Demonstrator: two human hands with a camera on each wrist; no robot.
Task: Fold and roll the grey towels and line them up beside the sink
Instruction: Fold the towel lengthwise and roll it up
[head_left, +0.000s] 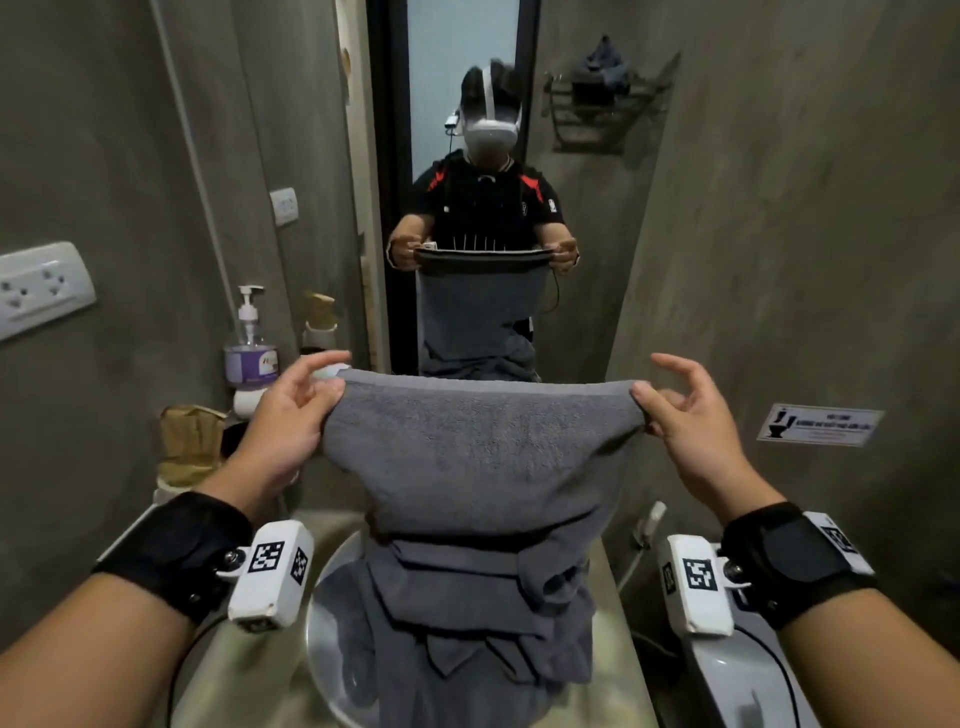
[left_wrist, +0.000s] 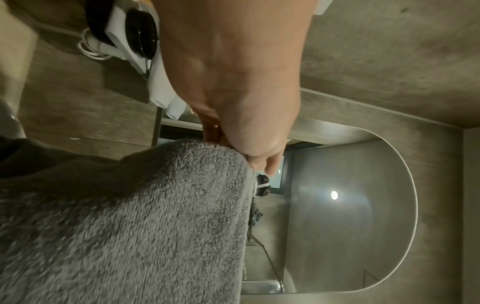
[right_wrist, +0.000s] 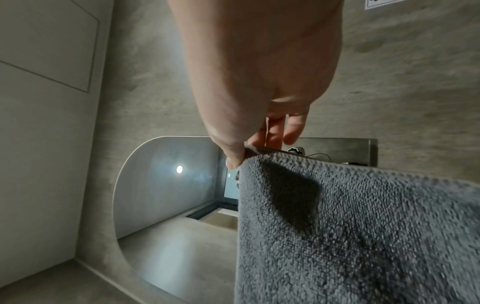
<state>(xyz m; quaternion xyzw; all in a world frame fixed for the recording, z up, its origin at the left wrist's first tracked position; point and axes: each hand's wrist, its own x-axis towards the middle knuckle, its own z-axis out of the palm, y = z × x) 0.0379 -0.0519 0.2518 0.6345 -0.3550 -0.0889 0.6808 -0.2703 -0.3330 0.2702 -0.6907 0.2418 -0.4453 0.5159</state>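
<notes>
I hold a grey towel (head_left: 478, 447) up by its top edge in front of the mirror. My left hand (head_left: 306, 400) pinches its left top corner and my right hand (head_left: 660, 405) pinches the right one, other fingers spread. The towel (left_wrist: 124, 226) hangs down onto a heap of grey towels (head_left: 467, 613) lying over the round sink (head_left: 324, 623). In the left wrist view my left hand (left_wrist: 249, 158) has the corner between thumb and fingers. In the right wrist view the thumb of my right hand (right_wrist: 239, 156) presses the towel (right_wrist: 363, 236) corner.
A soap pump bottle (head_left: 250, 348) and brown paper packets (head_left: 189, 441) stand at the back left of the counter (head_left: 244, 670). A toilet (head_left: 727, 675) is at the right. A wall rack (head_left: 602, 104) hangs above. Concrete walls close in on both sides.
</notes>
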